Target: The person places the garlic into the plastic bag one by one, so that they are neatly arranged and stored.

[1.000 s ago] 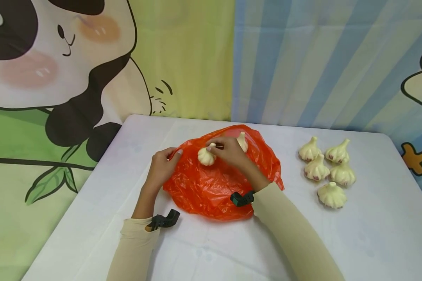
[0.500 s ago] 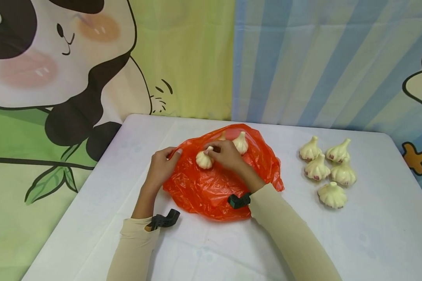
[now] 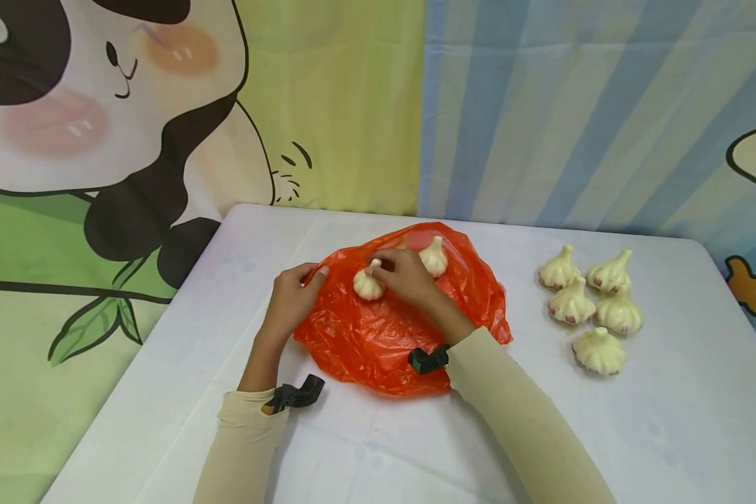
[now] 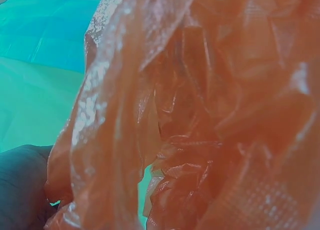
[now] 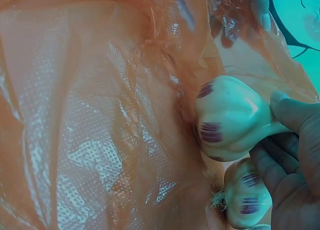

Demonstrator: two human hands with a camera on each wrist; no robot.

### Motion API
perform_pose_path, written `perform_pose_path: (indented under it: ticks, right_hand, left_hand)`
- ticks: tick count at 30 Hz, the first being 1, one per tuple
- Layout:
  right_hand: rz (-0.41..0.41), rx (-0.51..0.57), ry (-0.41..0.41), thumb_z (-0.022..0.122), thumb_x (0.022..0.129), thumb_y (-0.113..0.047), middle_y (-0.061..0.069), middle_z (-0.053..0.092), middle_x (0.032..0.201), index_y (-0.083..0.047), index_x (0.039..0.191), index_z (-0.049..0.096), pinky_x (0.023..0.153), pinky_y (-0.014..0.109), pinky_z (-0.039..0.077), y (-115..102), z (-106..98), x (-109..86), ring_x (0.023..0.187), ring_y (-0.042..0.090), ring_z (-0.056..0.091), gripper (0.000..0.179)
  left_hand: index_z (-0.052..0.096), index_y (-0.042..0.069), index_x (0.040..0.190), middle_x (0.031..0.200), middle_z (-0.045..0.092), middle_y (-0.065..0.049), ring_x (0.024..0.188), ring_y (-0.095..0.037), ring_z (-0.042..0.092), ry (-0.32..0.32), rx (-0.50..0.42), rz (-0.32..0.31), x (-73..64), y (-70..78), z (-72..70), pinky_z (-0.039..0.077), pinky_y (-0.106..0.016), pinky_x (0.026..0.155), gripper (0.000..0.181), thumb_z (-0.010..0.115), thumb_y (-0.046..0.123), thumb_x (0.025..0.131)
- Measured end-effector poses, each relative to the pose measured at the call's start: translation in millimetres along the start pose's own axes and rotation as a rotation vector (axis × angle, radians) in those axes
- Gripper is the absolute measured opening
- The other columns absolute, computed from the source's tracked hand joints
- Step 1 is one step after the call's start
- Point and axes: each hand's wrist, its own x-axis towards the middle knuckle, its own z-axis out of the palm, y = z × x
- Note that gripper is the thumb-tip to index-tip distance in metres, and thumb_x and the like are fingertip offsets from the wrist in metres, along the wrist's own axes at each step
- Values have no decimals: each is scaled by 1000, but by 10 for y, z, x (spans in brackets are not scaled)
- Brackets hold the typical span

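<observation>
A red plastic bag (image 3: 384, 350) lies spread on the white table in the head view. My left hand (image 3: 294, 299) pinches its left edge between thumb and fingers; crumpled film (image 4: 200, 115) fills most of the left wrist view. My right hand (image 3: 409, 278) holds a garlic bulb (image 3: 367, 285) by its stem, over the bag's left part. In the right wrist view that held bulb (image 5: 227, 120), with purple streaks, has another bulb (image 5: 246, 195) just below it. Behind the right hand, a garlic bulb (image 3: 434, 257) rests in the bag, with another partly hidden (image 3: 402, 242).
Several garlic bulbs (image 3: 572, 301) stand grouped on the table (image 3: 680, 420) to the right of the bag, one of them (image 3: 599, 351) closest to me. A printed cloth (image 3: 327, 126) with a panda hangs behind the table's far edge.
My right hand has shifted slightly down and left with the garlic bulb, uncovering more of the bulbs behind it. My left hand keeps its hold on the bag's edge.
</observation>
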Motion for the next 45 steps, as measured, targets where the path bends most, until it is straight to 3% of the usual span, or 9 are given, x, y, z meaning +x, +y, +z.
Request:
perform_pose_path:
  ticks: [11, 20, 29, 45]
  right_hand:
    - [-16, -48, 4, 66, 93, -10, 11, 69, 104, 1, 111, 70, 84, 33, 50, -2, -29, -2, 95, 21, 63, 21]
    - [-33, -8, 15, 71, 90, -13, 14, 68, 110, 3, 116, 66, 88, 33, 50, -10, -41, -51, 102, 24, 64, 31]
    - [4, 19, 10, 73, 88, -15, 14, 66, 118, 3, 124, 63, 90, 32, 50, 6, -70, -107, 105, 25, 64, 41]
    - [-38, 51, 40, 77, 84, -18, 9, 68, 114, -1, 119, 68, 86, 34, 52, -49, -232, -242, 105, 27, 65, 40]
  left_hand:
    - [70, 6, 114, 102, 66, -8, 90, -23, 57, -1, -2, -3, 9, 6, 22, 52, -38, 78, 33, 55, 31, 100]
    - [70, 6, 114, 101, 66, -7, 88, -23, 57, -9, -1, 1, 3, 4, 15, 52, -37, 75, 35, 55, 34, 100]
    - [69, 6, 115, 102, 66, -8, 89, -23, 57, -11, -6, -3, -1, -2, 2, 52, -37, 76, 34, 55, 33, 100]
    - [69, 6, 115, 101, 66, -7, 90, -23, 57, -13, -8, -4, 8, -12, 0, 52, -37, 76, 36, 54, 34, 100]
